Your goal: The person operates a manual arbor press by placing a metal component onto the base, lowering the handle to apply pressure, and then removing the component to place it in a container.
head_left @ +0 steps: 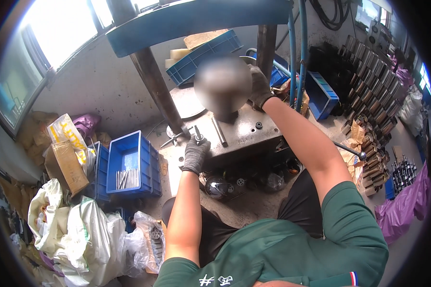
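**Two gloved hands at the press**

We see the left hand (195, 154), in a grey knit glove, with its grip closed around a small dark metal part (198, 139) held upright at the front edge of the steel counter (246, 136). The fingers wrap the part's lower end; only its top shows above the glove.

The right hand (259, 87), also gloved, reaches up and back — its grip curls against a blurred round shape (222, 83) above the counter. We cannot tell whether it clasps anything there, since the blur hides the contact.

On the counter a short metal rod (219, 132) lies between the two hands, just beside the held part. A slanted steel column (155, 83) rises to the left of it, close to the left hand, under a blue machine beam (196, 21).

To the left stands a blue crate (146, 165) with pale metal pins (128, 178) inside — white sacks (88, 239) pile up in front of it. Rows of dark cylindrical parts (373, 110) fill the right side.
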`<state>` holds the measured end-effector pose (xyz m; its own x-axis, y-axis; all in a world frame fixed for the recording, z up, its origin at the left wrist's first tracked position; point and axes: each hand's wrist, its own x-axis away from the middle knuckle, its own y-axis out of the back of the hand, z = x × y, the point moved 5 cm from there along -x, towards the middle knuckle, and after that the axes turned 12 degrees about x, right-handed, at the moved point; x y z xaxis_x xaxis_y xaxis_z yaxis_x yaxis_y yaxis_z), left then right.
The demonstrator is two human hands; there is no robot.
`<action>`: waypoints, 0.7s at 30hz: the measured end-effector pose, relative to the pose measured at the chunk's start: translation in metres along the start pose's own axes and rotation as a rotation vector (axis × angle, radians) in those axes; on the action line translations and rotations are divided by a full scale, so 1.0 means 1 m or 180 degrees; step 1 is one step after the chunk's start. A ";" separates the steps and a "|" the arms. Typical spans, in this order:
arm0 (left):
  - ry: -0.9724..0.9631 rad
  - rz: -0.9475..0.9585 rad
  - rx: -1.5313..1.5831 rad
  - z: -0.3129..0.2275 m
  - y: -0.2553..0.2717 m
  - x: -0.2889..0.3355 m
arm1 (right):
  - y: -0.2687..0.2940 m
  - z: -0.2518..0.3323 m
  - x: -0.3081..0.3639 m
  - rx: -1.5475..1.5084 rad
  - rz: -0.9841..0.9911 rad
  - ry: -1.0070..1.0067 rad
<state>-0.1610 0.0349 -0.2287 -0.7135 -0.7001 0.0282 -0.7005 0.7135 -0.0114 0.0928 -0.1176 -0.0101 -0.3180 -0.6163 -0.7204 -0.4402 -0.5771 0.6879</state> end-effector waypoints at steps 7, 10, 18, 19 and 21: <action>-0.0233 0.0182 0.0307 -0.026 -0.006 0.041 | 0.067 0.032 0.212 -0.1695 0.1280 -0.0203; 0.0077 -0.0082 0.0711 -0.038 -0.018 0.056 | 0.053 0.033 0.300 -0.1243 0.2545 -0.0035; -0.1745 0.0594 0.1659 -0.120 -0.059 0.052 | 0.049 0.051 0.285 -0.1372 0.3032 0.0699; -0.1904 0.0730 0.1727 -0.139 -0.067 0.041 | 0.049 0.055 0.284 -0.1454 0.3095 0.0784; -0.2284 0.0580 0.0817 -0.189 -0.093 0.018 | 0.040 0.055 0.287 -0.1469 0.3149 0.0828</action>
<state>-0.1059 -0.0388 -0.0380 -0.5896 -0.4818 -0.6482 -0.4900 0.8514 -0.1871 -0.0625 -0.2881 -0.1938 -0.1464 -0.9755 0.1643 0.2794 0.1186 0.9528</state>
